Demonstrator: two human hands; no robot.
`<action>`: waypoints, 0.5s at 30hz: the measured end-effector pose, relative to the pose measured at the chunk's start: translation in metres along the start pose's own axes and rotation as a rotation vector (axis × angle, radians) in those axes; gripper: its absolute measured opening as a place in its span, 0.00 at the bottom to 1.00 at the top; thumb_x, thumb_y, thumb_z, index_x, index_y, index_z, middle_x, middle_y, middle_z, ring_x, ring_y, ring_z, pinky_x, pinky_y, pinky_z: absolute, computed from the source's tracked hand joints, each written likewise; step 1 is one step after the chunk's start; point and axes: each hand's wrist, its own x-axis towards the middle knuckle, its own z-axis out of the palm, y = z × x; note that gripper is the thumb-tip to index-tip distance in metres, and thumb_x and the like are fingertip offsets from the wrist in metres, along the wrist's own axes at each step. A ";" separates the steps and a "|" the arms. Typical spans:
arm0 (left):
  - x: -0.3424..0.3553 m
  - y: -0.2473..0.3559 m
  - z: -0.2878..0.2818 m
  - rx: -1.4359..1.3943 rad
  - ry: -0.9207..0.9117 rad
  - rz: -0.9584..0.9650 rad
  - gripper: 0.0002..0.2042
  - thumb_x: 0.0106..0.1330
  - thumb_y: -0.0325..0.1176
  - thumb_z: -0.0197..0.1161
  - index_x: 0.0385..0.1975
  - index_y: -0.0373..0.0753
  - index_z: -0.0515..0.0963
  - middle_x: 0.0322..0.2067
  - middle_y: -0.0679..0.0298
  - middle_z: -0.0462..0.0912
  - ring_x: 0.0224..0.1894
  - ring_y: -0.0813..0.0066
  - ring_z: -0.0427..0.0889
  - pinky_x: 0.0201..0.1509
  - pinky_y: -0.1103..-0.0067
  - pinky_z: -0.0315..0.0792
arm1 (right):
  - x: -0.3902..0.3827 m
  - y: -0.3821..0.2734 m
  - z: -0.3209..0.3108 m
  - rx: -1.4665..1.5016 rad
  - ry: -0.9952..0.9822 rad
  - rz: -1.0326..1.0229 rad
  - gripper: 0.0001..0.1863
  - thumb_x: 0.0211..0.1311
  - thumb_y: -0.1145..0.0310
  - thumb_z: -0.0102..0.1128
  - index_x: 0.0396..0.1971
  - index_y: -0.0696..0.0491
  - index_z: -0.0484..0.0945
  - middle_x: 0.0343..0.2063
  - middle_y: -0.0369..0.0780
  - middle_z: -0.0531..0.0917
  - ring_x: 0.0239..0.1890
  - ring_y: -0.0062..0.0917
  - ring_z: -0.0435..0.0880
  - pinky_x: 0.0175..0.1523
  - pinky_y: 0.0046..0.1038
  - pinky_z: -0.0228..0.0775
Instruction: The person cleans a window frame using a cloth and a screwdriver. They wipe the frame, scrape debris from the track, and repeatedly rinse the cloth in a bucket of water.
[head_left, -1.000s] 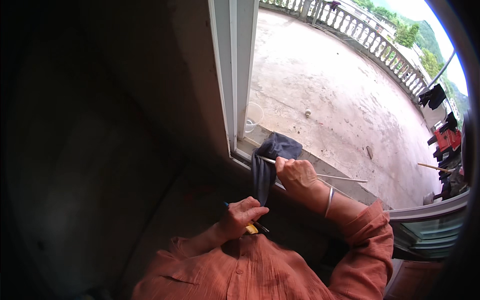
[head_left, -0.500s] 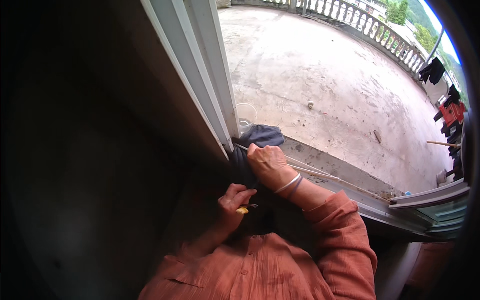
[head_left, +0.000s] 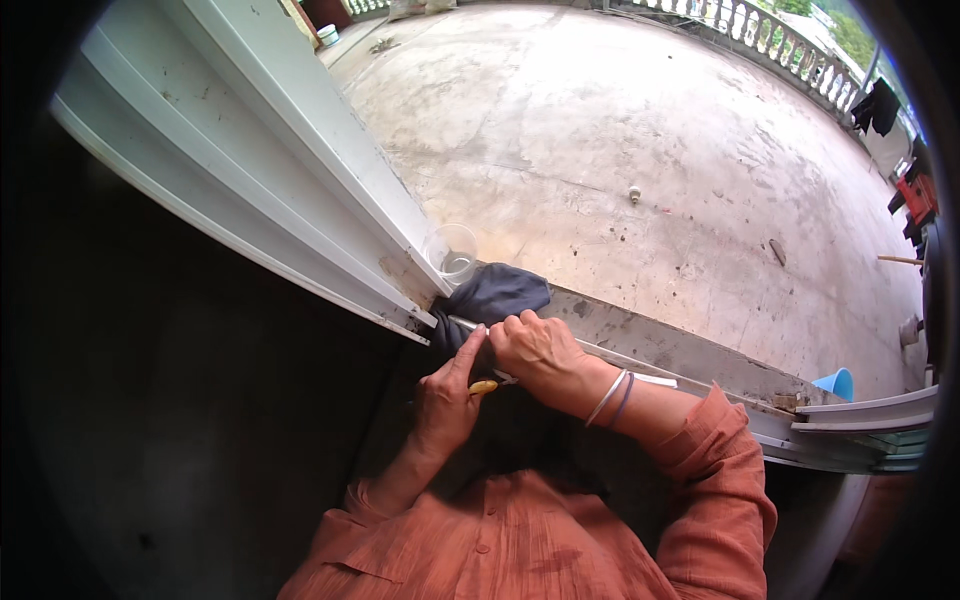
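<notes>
A dark grey cloth (head_left: 497, 290) is bunched at the foot of the white door frame, partly over the sill track. My right hand (head_left: 540, 352) is closed beside it, its fingers curled over a pale, narrow bar (head_left: 462, 322); whether that bar is loose or part of the track I cannot tell. My left hand (head_left: 446, 400) grips a small tool with a yellow handle (head_left: 484, 387), whose metal tip points toward my right hand. The left index finger stretches out to the cloth and the bar, close to the right fingertips.
The white frame (head_left: 290, 190) rises on the left. A clear plastic tub (head_left: 452, 252) stands outside at its base. A blue cup (head_left: 835, 384) sits by the sliding panel (head_left: 868, 412) at right. Beyond the sill lies a concrete terrace (head_left: 560, 130) with a balustrade (head_left: 740, 25).
My left hand has moved up beside the right one, its index finger now extended. The view has shifted, showing more of the frame and the blue cup.
</notes>
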 end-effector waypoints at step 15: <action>0.010 0.010 -0.002 0.224 -0.191 -0.105 0.38 0.51 0.22 0.73 0.65 0.46 0.67 0.36 0.41 0.81 0.41 0.40 0.81 0.42 0.57 0.74 | 0.091 0.056 -0.019 0.466 -0.003 0.156 0.42 0.38 0.67 0.78 0.57 0.59 0.68 0.50 0.52 0.76 0.55 0.45 0.75 0.60 0.36 0.68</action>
